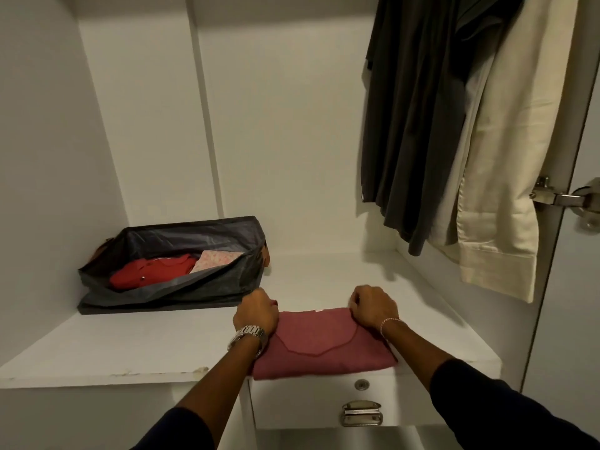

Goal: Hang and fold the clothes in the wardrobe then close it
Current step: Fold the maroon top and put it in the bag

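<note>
A folded pink garment [321, 344] lies on the white wardrobe shelf [130, 345] near its front edge, above a drawer. My left hand [256, 311] grips the garment's far left corner with curled fingers. At the far right corner, my right hand [373, 305] pinches the cloth the same way. A dark grey garment [412, 125] and a cream garment [500, 177] hang at the upper right inside the wardrobe.
A dark fabric bag [175, 277] sits open at the back left of the shelf, holding a red garment [152, 271] and a pale patterned cloth [214, 259]. Below the shelf is a drawer [324, 404] with a metal handle. The wardrobe door hinge [565, 198] shows at the right.
</note>
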